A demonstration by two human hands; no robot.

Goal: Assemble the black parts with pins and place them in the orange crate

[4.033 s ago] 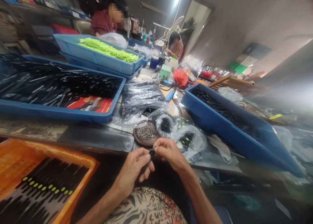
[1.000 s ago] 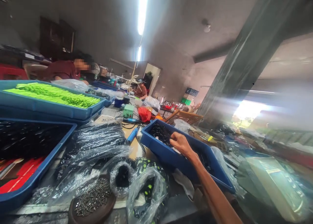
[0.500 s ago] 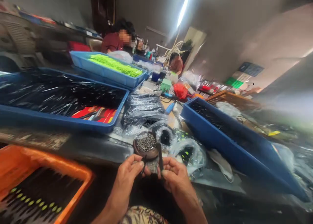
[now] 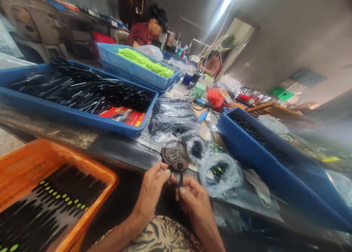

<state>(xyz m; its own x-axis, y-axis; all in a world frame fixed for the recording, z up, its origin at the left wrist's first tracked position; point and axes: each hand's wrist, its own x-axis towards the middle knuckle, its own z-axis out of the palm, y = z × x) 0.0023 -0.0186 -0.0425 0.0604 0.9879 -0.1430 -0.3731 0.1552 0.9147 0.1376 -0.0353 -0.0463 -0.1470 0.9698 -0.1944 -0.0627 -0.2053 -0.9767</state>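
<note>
My left hand [image 4: 156, 183] is closed, pinching a small dark part [image 4: 170, 169] whose shape is mostly hidden by the fingers. Between thumb and fingers of my right hand [image 4: 194, 196] stands a slim black plastic piece [image 4: 181, 176], roughly upright, with a rounded upper end. Both hands are close together over my lap, at the table's near edge. Just beyond them sits a round brown bowl [image 4: 164, 159] full of small metal screws [image 4: 176, 152]. To the right of the bowl, an opened clear plastic bag [image 4: 235, 174] contains black parts with yellow-green spots.
An orange crate [image 4: 110, 171] of black pieces with yellow-green spots is at lower left. Blue trays [image 4: 132, 130] flank the table; one light-blue tray [image 4: 162, 84] holds bright green pieces. Wrapped black bundles [image 4: 174, 110] lie mid-table. Two people [image 4: 140, 35] sit farther back.
The camera view has shifted, so the scene sits farther right and somewhat higher. The black piece in my right hand has turned, now showing its rounded end. Both hands keep their hold.
</note>
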